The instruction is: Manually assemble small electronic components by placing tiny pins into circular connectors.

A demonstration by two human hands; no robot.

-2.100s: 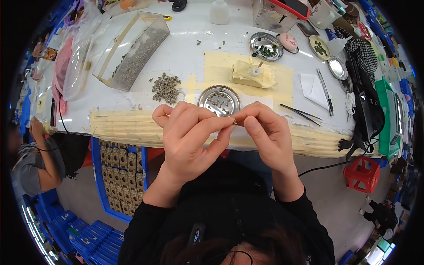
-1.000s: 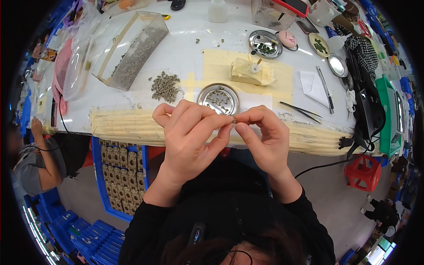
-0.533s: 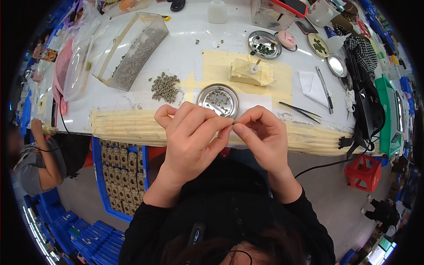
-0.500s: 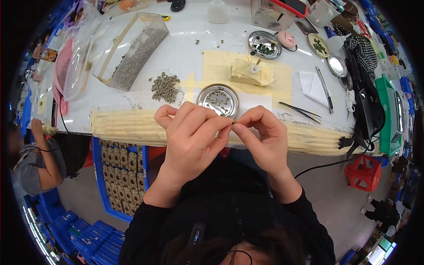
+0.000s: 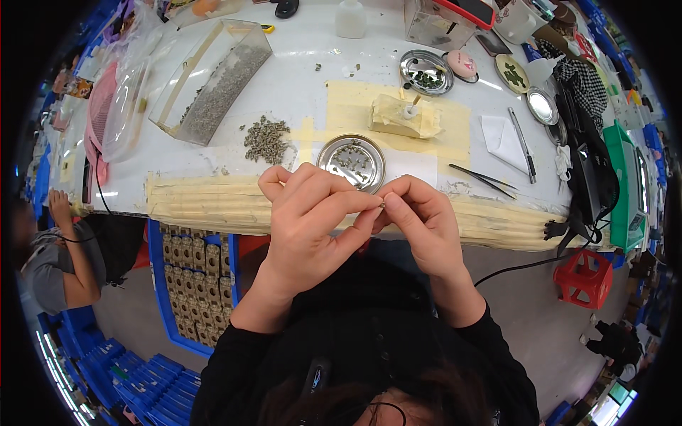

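My left hand [image 5: 309,224] and my right hand [image 5: 420,226] meet in front of my chest, just short of the table's taped front edge [image 5: 206,202]. Their fingertips pinch one tiny dark part [image 5: 382,205] between them. Just beyond the hands a round metal dish [image 5: 351,162] holds several small grey parts. A loose heap of the same small parts [image 5: 267,139] lies to the dish's left on the white table [image 5: 298,85]. A yellowish block [image 5: 403,117] wrapped in tape sits behind the dish on a tan taped patch.
A long clear tray of grey parts [image 5: 213,82] lies at the back left. Tweezers [image 5: 483,177] and a pen [image 5: 522,143] lie at the right, near more small metal dishes [image 5: 426,72]. Another person [image 5: 60,255] sits low at the left. Blue crates [image 5: 195,273] stand under the table.
Both hands stay pinched together over the table edge; they have shifted only slightly and the fingertips have worked closer around the tiny part.
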